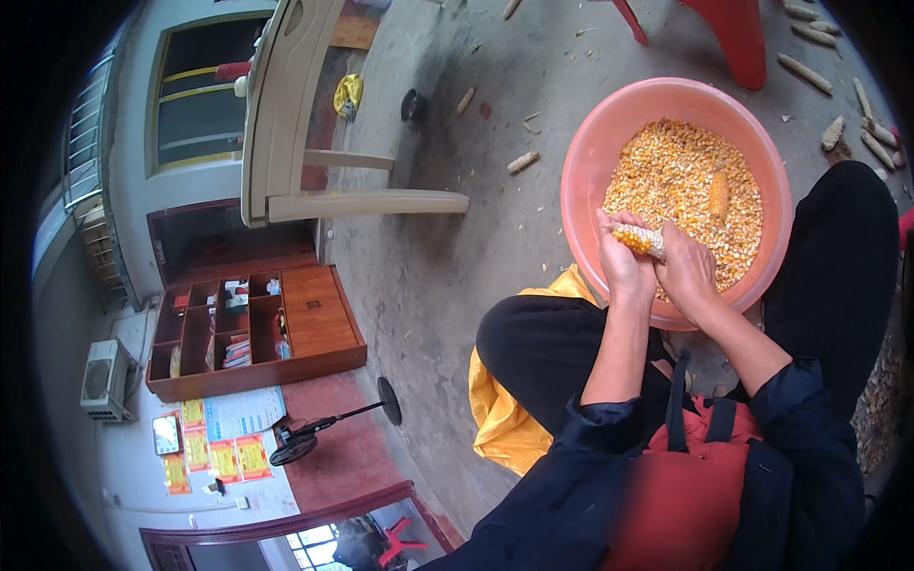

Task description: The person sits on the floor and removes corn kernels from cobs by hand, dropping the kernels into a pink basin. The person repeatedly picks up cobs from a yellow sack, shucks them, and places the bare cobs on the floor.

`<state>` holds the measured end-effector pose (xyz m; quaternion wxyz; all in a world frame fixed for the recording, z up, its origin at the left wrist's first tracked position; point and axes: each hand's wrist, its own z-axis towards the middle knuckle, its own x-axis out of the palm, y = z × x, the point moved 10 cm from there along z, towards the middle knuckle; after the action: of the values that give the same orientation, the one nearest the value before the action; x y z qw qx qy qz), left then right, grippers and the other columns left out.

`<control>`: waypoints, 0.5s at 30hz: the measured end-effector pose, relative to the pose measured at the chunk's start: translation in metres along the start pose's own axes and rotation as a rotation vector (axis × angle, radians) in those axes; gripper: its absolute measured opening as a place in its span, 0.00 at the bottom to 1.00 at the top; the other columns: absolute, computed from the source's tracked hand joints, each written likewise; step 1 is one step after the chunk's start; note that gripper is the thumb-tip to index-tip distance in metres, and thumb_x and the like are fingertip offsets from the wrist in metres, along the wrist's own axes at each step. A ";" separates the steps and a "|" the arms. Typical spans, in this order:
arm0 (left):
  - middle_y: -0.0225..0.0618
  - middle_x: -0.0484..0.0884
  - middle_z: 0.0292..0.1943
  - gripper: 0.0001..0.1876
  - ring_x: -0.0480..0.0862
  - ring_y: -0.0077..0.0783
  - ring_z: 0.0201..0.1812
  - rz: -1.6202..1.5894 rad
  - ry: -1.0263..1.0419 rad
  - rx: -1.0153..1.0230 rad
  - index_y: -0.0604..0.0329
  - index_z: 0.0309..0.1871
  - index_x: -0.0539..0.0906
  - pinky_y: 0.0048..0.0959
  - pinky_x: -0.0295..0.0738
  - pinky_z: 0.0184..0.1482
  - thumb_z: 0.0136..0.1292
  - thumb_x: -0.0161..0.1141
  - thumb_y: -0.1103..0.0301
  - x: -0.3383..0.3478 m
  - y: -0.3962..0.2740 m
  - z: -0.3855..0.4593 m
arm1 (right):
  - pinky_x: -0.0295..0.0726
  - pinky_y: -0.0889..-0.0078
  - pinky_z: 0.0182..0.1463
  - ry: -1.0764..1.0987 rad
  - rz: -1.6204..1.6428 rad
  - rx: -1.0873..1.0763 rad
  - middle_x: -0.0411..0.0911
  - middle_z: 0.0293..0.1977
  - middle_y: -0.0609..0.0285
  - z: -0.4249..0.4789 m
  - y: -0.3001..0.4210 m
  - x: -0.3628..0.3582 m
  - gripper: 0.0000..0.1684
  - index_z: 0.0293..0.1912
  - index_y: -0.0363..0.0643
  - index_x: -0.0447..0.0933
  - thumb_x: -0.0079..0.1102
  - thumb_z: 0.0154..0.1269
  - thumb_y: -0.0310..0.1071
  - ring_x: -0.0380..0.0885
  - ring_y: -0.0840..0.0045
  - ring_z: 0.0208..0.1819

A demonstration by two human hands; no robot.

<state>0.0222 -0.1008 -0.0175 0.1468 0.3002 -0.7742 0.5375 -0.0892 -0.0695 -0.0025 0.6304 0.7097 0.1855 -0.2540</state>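
A partly shelled corn cob (638, 240) lies between my two hands above a pink plastic basin (587, 150). My left hand (625, 257) is wrapped around the end that still bears yellow kernels. The bare, pale end is gripped by my right hand (687, 265), whose thumb rests near the border of the kernels. Loose corn kernels (678, 168) cover the bottom of the basin, and another yellow cob (718, 195) lies on them at the right. The basin stands on the floor between my knees.
Bare cobs (805, 74) are scattered on the concrete floor (457, 271). A yellow sack (493, 421) lies by my left knee. Red stool legs (739, 43) stand beyond the basin. Further left are a beige plastic chair (364, 205), a wooden cabinet (321, 314) and a black fan (314, 432).
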 end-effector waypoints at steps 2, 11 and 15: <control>0.30 0.67 0.22 0.23 0.67 0.29 0.29 -0.113 0.145 -0.041 0.54 0.26 0.68 0.30 0.67 0.35 0.76 0.42 0.49 -0.001 0.004 0.007 | 0.76 0.45 0.38 0.048 0.025 0.031 0.79 0.27 0.41 0.000 -0.002 0.005 0.06 0.35 0.37 0.75 0.56 0.55 0.26 0.81 0.48 0.33; 0.29 0.61 0.16 0.28 0.61 0.29 0.22 -0.130 0.041 -0.015 0.52 0.19 0.64 0.31 0.63 0.30 0.74 0.42 0.45 0.010 -0.004 -0.003 | 0.75 0.45 0.37 0.056 0.050 0.043 0.79 0.28 0.45 0.001 0.001 0.004 0.10 0.39 0.41 0.70 0.56 0.55 0.24 0.80 0.47 0.34; 0.30 0.63 0.19 0.28 0.62 0.29 0.24 -0.186 -0.021 -0.008 0.52 0.21 0.64 0.32 0.63 0.31 0.74 0.38 0.43 0.000 -0.004 0.000 | 0.74 0.47 0.37 -0.107 0.159 -0.058 0.79 0.30 0.46 0.001 0.008 -0.008 0.14 0.40 0.41 0.68 0.57 0.53 0.21 0.79 0.47 0.35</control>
<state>0.0250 -0.1019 -0.0147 0.1893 0.3758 -0.7467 0.5151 -0.0911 -0.0711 0.0085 0.6778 0.6890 0.1022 -0.2352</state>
